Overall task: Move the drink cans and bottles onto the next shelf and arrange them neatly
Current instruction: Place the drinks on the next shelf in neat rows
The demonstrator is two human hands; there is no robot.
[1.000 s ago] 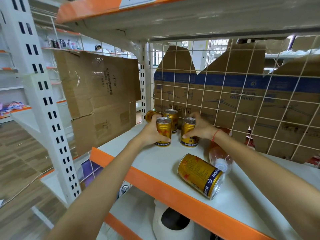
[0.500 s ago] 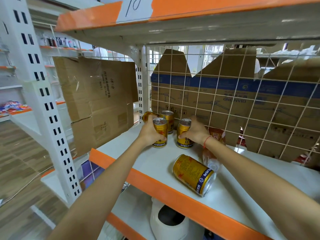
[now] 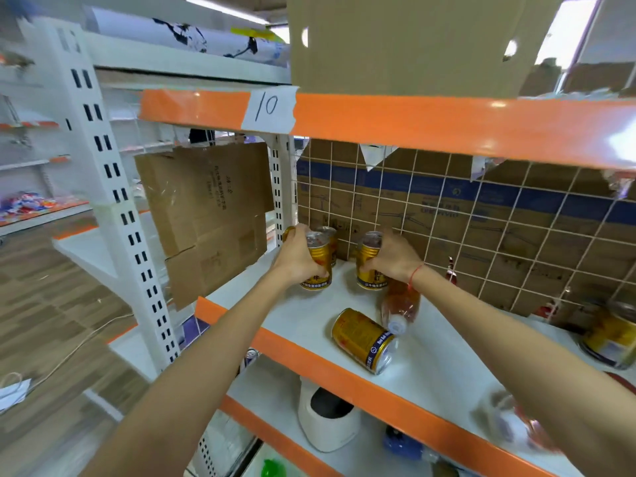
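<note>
On the white shelf (image 3: 444, 366) with an orange front edge, my left hand (image 3: 296, 258) grips an upright gold can (image 3: 318, 266) near the back left corner. My right hand (image 3: 392, 258) grips a second upright gold can (image 3: 368, 266) beside it. Two more gold cans (image 3: 329, 235) stand behind them against the wire grid. A gold can (image 3: 364, 339) lies on its side nearer the front. A clear bottle (image 3: 401, 308) of amber drink lies beside it, cap toward me. Another gold can (image 3: 611, 339) stands at the far right.
A wire grid (image 3: 481, 228) backed by cardboard closes the rear. The orange shelf edge (image 3: 413, 125) above carries a label "10" and a cardboard box (image 3: 406, 43). Below sit a white appliance (image 3: 327, 418) and a blurred bottle (image 3: 512, 421). A cardboard sheet (image 3: 206, 218) hangs left.
The camera has tilted up and back, bringing the upper shelf and the box into view. Both hands still hold the same two cans, now slightly further apart.
</note>
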